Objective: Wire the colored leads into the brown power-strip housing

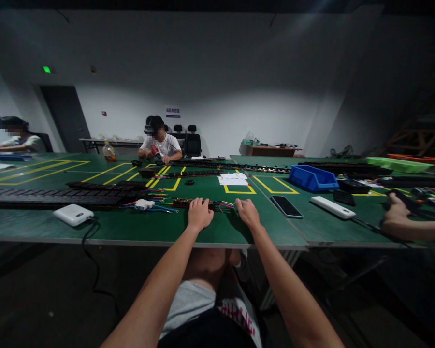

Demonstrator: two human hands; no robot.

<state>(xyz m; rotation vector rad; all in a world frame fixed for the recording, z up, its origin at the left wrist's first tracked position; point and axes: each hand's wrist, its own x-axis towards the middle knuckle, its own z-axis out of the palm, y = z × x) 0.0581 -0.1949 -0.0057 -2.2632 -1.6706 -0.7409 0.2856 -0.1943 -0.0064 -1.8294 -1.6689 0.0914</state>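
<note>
Both my arms reach forward over the near edge of a green table (141, 229). My left hand (199, 212) rests with curled fingers on the end of a dark strip (183, 203) that has coloured wires coming out of it. My right hand (247, 212) lies a little to the right, its fingers bent down on the bundle of coloured wires (225, 205) at the strip's right end. A small white connector (144, 204) with more wires lies left of the strip.
Long black strips (58, 195) run along the left. A white power bank (73, 214) with a cable sits near the edge. A phone (286, 206), white bar (332, 207) and blue bin (312, 178) lie right. Another person's hand (397, 210) is far right; two people sit beyond.
</note>
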